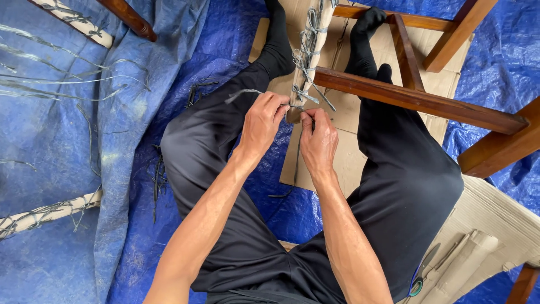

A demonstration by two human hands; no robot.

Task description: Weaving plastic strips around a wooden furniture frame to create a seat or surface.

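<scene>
Seated on blue tarpaulin [67, 169], left hand [263, 121] and right hand [318, 137] pinch thin grey binding strips [306, 53] on a pale cloth-wrapped wooden rail [315, 34].
Both hands are closed on one strip; overtightening could snap it, I judge.

**Grey strip and wrapped rail between our hands**

We see a thin grey strip [243, 94], flat and ribbon-like, pinched between the fingers of both hands. Its loose end curls out to the left past the left hand, and a short, taut stretch runs between the two hands. It leads to a pale wooden rail [308, 53] that stands nearly upright in the picture, between our knees, tilted slightly to the right at the top. The rail is bound with many turns of the same grey strip, knotted in loose, tangled loops down its length, with short ends sticking out. Its lower end sits just above our fingertips, touching the strip.
</scene>
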